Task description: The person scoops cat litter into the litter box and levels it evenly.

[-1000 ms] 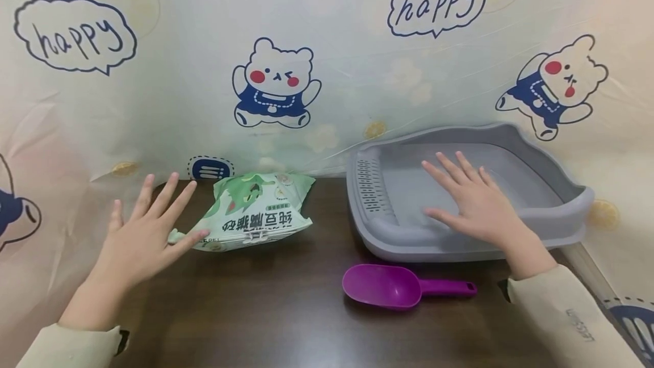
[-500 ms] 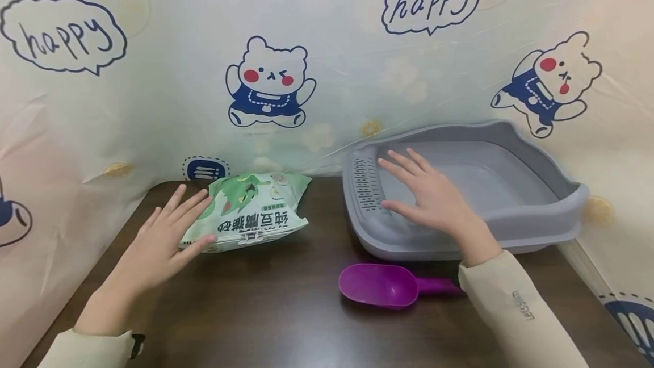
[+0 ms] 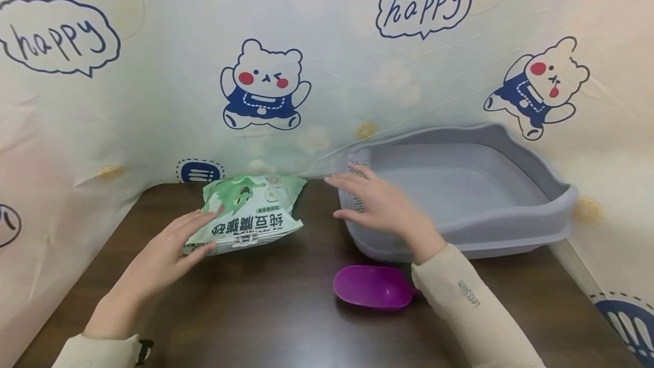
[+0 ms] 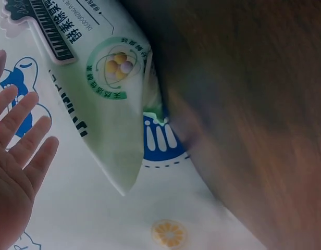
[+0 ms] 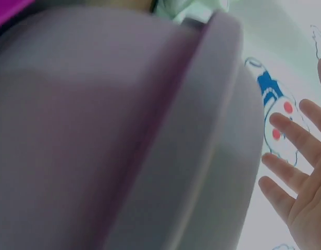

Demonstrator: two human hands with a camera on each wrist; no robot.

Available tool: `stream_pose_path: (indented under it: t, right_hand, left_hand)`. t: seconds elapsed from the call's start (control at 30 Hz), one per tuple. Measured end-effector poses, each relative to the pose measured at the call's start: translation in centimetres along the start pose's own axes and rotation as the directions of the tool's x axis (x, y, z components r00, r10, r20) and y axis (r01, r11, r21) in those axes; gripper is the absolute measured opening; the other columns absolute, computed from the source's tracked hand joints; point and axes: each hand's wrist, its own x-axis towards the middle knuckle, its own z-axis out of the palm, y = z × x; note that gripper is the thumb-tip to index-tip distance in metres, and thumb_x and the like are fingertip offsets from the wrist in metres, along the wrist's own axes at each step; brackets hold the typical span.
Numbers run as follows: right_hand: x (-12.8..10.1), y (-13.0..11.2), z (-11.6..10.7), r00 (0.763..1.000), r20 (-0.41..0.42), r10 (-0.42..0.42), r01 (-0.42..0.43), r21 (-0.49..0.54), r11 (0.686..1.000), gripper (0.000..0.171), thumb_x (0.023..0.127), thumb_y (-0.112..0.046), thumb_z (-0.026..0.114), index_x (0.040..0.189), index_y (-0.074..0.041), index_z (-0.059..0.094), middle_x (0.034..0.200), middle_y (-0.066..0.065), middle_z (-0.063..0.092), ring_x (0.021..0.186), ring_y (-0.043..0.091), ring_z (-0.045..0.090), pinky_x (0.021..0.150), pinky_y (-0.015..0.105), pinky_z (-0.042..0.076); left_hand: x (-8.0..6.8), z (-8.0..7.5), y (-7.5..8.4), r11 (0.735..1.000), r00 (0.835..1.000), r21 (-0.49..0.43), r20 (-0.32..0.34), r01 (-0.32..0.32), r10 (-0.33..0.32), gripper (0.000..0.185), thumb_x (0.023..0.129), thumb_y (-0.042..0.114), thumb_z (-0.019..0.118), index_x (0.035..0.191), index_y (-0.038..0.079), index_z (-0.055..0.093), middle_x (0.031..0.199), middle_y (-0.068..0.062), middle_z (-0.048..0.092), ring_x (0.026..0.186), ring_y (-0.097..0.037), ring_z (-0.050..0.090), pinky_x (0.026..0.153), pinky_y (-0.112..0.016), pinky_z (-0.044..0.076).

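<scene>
Nearest to me, by the front edge of the dark wooden table (image 3: pixel 286 322), lies the purple scoop (image 3: pixel 372 287); my right sleeve hides its handle. My left hand (image 3: pixel 168 251) is flat, fingers straight, and its fingertips (image 3: pixel 206 246) touch the near left corner of the green cat litter bag (image 3: pixel 250 213); it has hold of nothing. My right hand (image 3: pixel 375 202) is also spread and holds nothing, hovering over the left rim of the grey litter tray (image 3: pixel 511 226), between tray and bag. The bag lies flat near the back edge of the table, just left of the tray. I judge it heavy and soft, with slippery film, so it may sag. I would hold both short ends, not the thin sealed edge (image 4: pixel 124 179).
</scene>
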Motion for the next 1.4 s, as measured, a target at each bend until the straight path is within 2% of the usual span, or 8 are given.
stream_pose_path:
  t: [0.07,0.1,0.3,0.43,0.63,0.77,1.1,1.4]
  right_hand:
    - [0.5,-0.5,0.3,1.000,0.013,-0.025,0.025,0.015,1.000,0.062,0.093,-0.047,0.066,0.149,-0.025,0.048,0.151,-0.003,0.051,0.148,0.028,0.032,0.108,0.052,0.043]
    - [0.8,-0.8,0.4,0.999,0.018,-0.039,0.039,0.021,0.999,0.062,0.093,-0.046,0.065,0.148,-0.024,0.049,0.150,-0.002,0.051,0.147,0.027,0.034,0.109,0.051,0.042]
    - [2.5,-2.2,1.3,0.992,0.065,-0.111,0.108,0.042,0.993,0.059,0.095,-0.043,0.065,0.146,-0.018,0.052,0.150,0.003,0.052,0.140,0.023,0.043,0.114,0.041,0.039]
    - [3.7,-3.1,2.7,0.983,0.124,-0.138,0.133,0.046,0.990,0.059,0.095,-0.043,0.064,0.146,-0.018,0.051,0.150,0.002,0.052,0.138,0.021,0.045,0.113,0.038,0.039]
    - [5.4,-4.5,4.6,0.967,0.193,-0.169,0.160,0.057,0.985,0.060,0.093,-0.045,0.066,0.145,-0.019,0.053,0.148,0.000,0.054,0.132,0.018,0.051,0.109,0.034,0.044]
    - [6.3,-5.4,5.5,0.957,0.244,-0.158,0.145,0.072,0.987,0.060,0.093,-0.046,0.066,0.145,-0.022,0.052,0.149,-0.004,0.053,0.138,0.015,0.047,0.113,0.031,0.039]
    - [7.8,-6.6,7.4,0.929,0.314,-0.195,0.125,0.230,0.965,0.058,0.092,-0.043,0.069,0.144,-0.021,0.054,0.146,-0.006,0.055,0.139,0.011,0.046,0.115,0.024,0.034]
    - [9.3,-7.9,8.9,0.893,0.371,-0.254,0.185,0.212,0.960,0.054,0.093,-0.040,0.068,0.143,-0.022,0.056,0.143,-0.010,0.058,0.135,0.006,0.049,0.113,0.017,0.033]
  left_hand:
    - [-0.1,0.2,-0.2,1.000,0.999,0.012,-0.028,-0.014,0.014,0.060,0.083,0.021,0.080,0.139,0.016,0.058,0.135,-0.014,0.060,0.126,-0.035,0.052,0.111,-0.010,0.026]
    - [-0.1,0.3,-0.3,1.000,0.999,0.018,-0.042,-0.020,0.021,0.058,0.082,0.019,0.081,0.135,0.014,0.060,0.132,-0.013,0.063,0.123,-0.034,0.055,0.107,-0.008,0.027]
    - [-0.6,0.7,-0.8,1.000,0.997,0.027,-0.070,-0.011,0.012,0.052,0.076,0.013,0.084,0.125,0.014,0.067,0.119,-0.007,0.070,0.107,-0.027,0.063,0.089,-0.021,0.041]
    - [-1.0,0.8,-1.4,1.000,0.998,0.017,-0.067,0.018,-0.017,0.048,0.075,0.013,0.085,0.120,0.014,0.070,0.114,-0.007,0.073,0.100,-0.024,0.065,0.081,-0.009,0.042]
    - [-1.0,1.0,-2.3,0.999,0.997,0.031,-0.059,0.044,-0.042,0.037,0.073,0.013,0.086,0.109,0.013,0.076,0.104,-0.004,0.077,0.091,-0.023,0.070,0.079,-0.011,0.042]
    - [-0.9,1.1,-2.7,0.998,0.997,0.026,-0.060,0.052,-0.050,0.033,0.072,0.013,0.086,0.104,0.014,0.077,0.098,-0.002,0.077,0.087,-0.020,0.069,0.076,-0.013,0.042]
    - [-1.0,1.8,-3.2,0.998,0.995,-0.016,-0.078,0.056,-0.057,0.029,0.070,0.004,0.086,0.095,0.016,0.078,0.091,-0.001,0.076,0.082,0.004,0.062,0.072,-0.003,0.038]
    - [-0.7,1.7,-3.6,0.993,0.994,-0.061,-0.027,0.104,-0.105,0.024,0.074,0.004,0.084,0.091,0.019,0.076,0.089,0.000,0.074,0.074,0.010,0.055,0.064,-0.005,0.040]
